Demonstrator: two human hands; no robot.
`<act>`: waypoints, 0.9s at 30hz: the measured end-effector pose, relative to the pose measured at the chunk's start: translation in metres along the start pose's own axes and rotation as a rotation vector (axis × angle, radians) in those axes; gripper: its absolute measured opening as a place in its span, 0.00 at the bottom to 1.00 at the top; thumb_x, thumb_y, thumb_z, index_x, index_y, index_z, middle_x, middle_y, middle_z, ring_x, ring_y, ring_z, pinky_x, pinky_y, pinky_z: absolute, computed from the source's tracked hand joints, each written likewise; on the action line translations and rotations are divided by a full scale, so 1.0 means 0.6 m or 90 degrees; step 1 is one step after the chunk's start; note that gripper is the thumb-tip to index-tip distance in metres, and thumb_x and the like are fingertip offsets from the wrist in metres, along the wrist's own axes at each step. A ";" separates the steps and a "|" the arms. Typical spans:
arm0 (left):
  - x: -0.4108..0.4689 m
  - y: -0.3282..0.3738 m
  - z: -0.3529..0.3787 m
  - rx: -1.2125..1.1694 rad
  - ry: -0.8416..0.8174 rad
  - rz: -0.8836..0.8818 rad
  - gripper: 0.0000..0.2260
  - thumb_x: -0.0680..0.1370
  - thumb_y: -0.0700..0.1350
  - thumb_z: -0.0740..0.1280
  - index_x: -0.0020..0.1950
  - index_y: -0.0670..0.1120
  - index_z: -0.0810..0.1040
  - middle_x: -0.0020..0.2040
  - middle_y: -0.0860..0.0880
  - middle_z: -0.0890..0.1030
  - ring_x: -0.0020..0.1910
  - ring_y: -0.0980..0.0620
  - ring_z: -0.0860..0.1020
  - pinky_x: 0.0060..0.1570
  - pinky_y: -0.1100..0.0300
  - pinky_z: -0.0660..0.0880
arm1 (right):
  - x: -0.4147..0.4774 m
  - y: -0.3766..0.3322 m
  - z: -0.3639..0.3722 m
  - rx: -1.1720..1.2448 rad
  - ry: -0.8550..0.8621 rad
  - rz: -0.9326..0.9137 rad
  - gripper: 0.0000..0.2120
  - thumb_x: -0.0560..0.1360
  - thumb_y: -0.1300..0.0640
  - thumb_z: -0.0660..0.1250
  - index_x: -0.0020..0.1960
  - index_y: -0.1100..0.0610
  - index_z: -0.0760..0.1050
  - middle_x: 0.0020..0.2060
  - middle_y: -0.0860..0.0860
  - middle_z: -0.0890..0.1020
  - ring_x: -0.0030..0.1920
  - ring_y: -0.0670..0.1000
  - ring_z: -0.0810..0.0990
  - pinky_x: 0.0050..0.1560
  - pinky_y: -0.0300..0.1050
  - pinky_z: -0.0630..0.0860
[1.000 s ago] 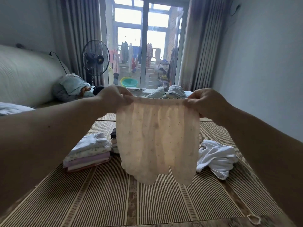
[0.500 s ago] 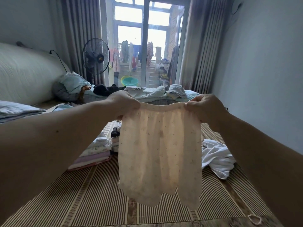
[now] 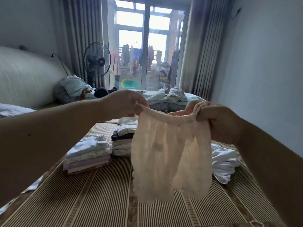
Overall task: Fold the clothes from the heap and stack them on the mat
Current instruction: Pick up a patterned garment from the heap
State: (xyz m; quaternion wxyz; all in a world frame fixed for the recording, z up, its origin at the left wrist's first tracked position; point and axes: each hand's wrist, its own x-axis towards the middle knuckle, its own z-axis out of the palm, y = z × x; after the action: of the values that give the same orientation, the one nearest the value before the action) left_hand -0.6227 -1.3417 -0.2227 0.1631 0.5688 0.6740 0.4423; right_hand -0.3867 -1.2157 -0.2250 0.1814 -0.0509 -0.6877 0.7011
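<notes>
A pair of thin cream shorts (image 3: 170, 154) with an elastic waistband hangs in the air over the striped bamboo mat (image 3: 101, 199). My left hand (image 3: 126, 104) pinches the waistband's left end. My right hand (image 3: 218, 122) grips the bunched right end. One stack of folded clothes (image 3: 88, 154) sits on the mat at the left, a second stack (image 3: 123, 138) behind it, partly hidden by the shorts. A crumpled white garment (image 3: 224, 163) lies on the mat at the right.
More clothes (image 3: 165, 97) lie piled at the far end of the mat. A standing fan (image 3: 97, 61) is by the glass door. A padded headboard (image 3: 27, 76) and bedding run along the left; a bare wall (image 3: 265, 66) is on the right.
The shorts have dropped lower and shifted right. My hands have come closer together, so the waistband now sags and bunches at the right. The second folded stack has come into view.
</notes>
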 end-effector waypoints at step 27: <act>-0.045 0.047 0.135 -0.174 0.073 0.150 0.31 0.74 0.29 0.65 0.64 0.62 0.68 0.68 0.46 0.72 0.67 0.55 0.71 0.52 0.61 0.78 | 0.000 0.082 0.048 -0.120 0.282 -0.187 0.10 0.74 0.64 0.66 0.36 0.55 0.82 0.30 0.48 0.80 0.30 0.44 0.78 0.28 0.35 0.73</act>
State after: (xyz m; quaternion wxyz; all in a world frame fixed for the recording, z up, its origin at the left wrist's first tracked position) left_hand -0.5383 -1.3338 -0.2533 0.1470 0.5903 0.5447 0.5773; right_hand -0.4052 -1.2422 -0.2719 0.4217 -0.1192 -0.6934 0.5720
